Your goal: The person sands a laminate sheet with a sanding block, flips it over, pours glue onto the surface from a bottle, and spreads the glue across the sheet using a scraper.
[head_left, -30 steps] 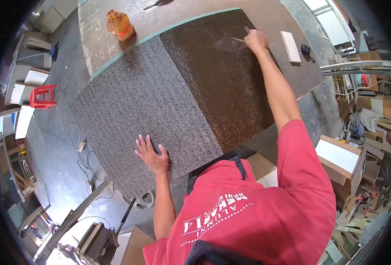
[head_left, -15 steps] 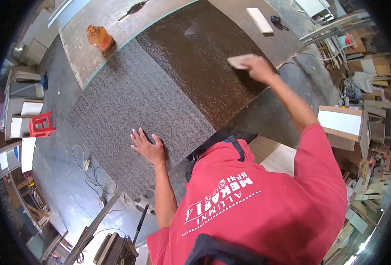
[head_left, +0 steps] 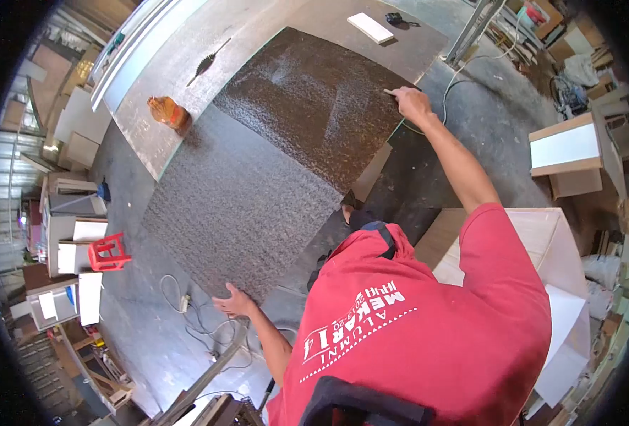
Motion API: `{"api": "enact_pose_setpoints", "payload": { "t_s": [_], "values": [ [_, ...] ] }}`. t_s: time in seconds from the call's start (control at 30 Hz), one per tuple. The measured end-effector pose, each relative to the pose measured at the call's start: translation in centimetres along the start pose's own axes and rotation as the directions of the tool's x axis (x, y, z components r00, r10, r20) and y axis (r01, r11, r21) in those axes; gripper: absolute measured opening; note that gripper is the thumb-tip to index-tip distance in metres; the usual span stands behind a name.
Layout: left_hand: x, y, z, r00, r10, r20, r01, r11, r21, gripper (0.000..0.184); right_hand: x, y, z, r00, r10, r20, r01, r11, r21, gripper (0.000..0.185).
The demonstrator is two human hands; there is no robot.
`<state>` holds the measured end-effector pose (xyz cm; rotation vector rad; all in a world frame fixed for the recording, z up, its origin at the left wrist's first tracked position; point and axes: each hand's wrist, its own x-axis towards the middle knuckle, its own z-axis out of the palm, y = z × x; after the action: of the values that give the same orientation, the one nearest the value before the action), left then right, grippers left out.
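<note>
One red stool (head_left: 109, 253), well left of the two-toned sheet (head_left: 275, 153). One bottle (head_left: 167, 113) and one dark brush (head_left: 206, 65) on the table (head_left: 143, 140), beyond the sheet's far-left edge. Left hand (head_left: 236, 302) at its near-left corner, fingers loosely extended; grip cannot be told. One white block (head_left: 370, 28) beyond its far edge. Right hand (head_left: 414, 105) at its right corner, closed on one pale scraper (head_left: 389, 91).

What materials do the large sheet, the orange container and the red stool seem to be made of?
Large sheet: perhaps laminate; mottled grey on one part, dark with shiny patches on the other. Orange container: probably plastic, translucent-looking; glass stays possible. Red stool: likely moulded plastic, uniform colour.
</note>
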<state>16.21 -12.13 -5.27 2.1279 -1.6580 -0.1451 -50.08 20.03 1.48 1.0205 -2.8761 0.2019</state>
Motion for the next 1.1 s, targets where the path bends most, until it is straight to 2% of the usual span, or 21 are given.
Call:
{"api": "enact_pose_setpoints", "payload": {
  "t_s": [0.07, 0.1, 0.13, 0.2, 0.33, 0.4, 0.43, 0.47, 0.53, 0.63, 0.67, 0.73, 0.8, 0.87, 0.9, 1.0, 1.07, 1.1],
  "values": [
    [1.0, -3.3, 2.3, 0.998, 0.040, 0.043, -0.040, 0.999, 0.001, 0.086, -1.4, -2.2, 0.9, 0.999, 0.010, 0.045, -0.007, 0.997, -0.073, 0.024],
    [1.4, -4.5, 3.3, 0.994, 0.063, 0.095, -0.064, 0.998, 0.003, 0.091, -2.5, -3.4, 1.3, 0.999, -0.041, -0.011, 0.040, 0.998, -0.054, 0.022],
    [2.1, -5.6, 4.1, 0.992, 0.073, 0.100, -0.074, 0.997, 0.000, 0.091, -3.5, -4.7, 1.2, 1.000, -0.021, -0.020, 0.020, 0.999, -0.025, 0.023],
    [3.3, -6.9, 5.0, 0.962, 0.195, 0.192, -0.179, 0.979, -0.096, 0.093, -5.9, -6.7, 0.4, 1.000, -0.009, -0.011, 0.009, 1.000, 0.023, 0.022],
    [4.1, -4.1, 2.9, 0.975, 0.139, 0.174, -0.126, 0.989, -0.080, 0.091, -8.0, -6.4, -1.2, 0.997, -0.010, 0.076, 0.008, 1.000, 0.018, 0.024],
    [5.0, -2.8, 1.1, 0.968, 0.185, 0.168, -0.189, 0.982, 0.007, 0.090, -7.7, -4.0, -2.7, 0.995, 0.070, -0.066, -0.055, 0.976, 0.211, 0.030],
    [5.4, -2.6, 0.6, 0.944, 0.301, 0.131, -0.305, 0.952, 0.011, 0.089, -7.1, -2.8, -4.1, 0.990, 0.131, -0.042, -0.124, 0.981, 0.148, 0.035],
    [5.5, -2.3, 0.5, 0.944, 0.305, 0.128, -0.308, 0.951, 0.005, 0.089, -6.9, -1.6, -4.6, 0.975, 0.165, -0.148, -0.140, 0.976, 0.165, 0.036],
    [6.0, -2.4, 0.6, 0.877, 0.459, 0.141, -0.467, 0.884, 0.023, 0.088, -5.6, 0.5, -3.3, 0.953, 0.271, -0.138, -0.250, 0.957, 0.149, 0.039],
    [6.1, -3.2, 1.7, 0.850, 0.517, 0.106, -0.516, 0.856, -0.034, 0.086, -5.8, -0.6, -0.8, 0.967, 0.202, -0.155, -0.191, 0.978, 0.083, 0.033],
    [6.1, -3.4, 1.8, 0.854, 0.511, 0.103, -0.510, 0.860, -0.037, 0.086, -5.0, -1.5, 1.1, 0.961, 0.274, -0.021, -0.275, 0.960, -0.056, 0.026],
    [5.7, -3.5, 1.6, 0.850, 0.521, 0.073, -0.517, 0.853, -0.065, 0.083, -5.9, -5.5, 1.5, 0.975, 0.189, 0.114, -0.177, 0.978, -0.108, 0.045],
    [4.8, -3.7, 0.4, 0.850, 0.524, 0.064, -0.518, 0.851, -0.086, 0.083, -8.8, -11.1, -2.0, 0.998, -0.063, 0.028, 0.061, 0.994, 0.090, 0.043],
    [4.0, -4.1, -0.4, 0.845, 0.532, 0.063, -0.525, 0.845, -0.098, 0.083, -10.4, -14.8, -3.4, 0.977, -0.076, 0.200, 0.044, 0.986, 0.160, 0.037],
    [3.9, -4.6, -0.3, 0.841, 0.534, 0.083, -0.525, 0.844, -0.111, 0.083, -10.1, -15.2, -3.6, 0.975, -0.089, 0.206, 0.056, 0.985, 0.163, 0.037],
    [3.4, -4.5, -0.7, 0.850, 0.516, 0.103, -0.512, 0.856, -0.064, 0.081, -8.5, -15.1, -3.9, 0.979, -0.137, 0.150, 0.095, 0.961, 0.259, 0.034],
    [2.8, -3.4, -0.9, 0.862, 0.497, 0.097, -0.498, 0.867, -0.009, 0.078, -5.1, -14.9, -4.8, 0.999, -0.009, 0.033, 0.000, 0.963, 0.271, 0.028],
    [2.5, -2.4, -0.6, 0.819, 0.571, 0.053, -0.567, 0.820, -0.075, 0.076, -3.2, -14.8, -4.9, 1.000, 0.016, 0.011, -0.018, 0.959, 0.284, 0.028]
  ]
}}
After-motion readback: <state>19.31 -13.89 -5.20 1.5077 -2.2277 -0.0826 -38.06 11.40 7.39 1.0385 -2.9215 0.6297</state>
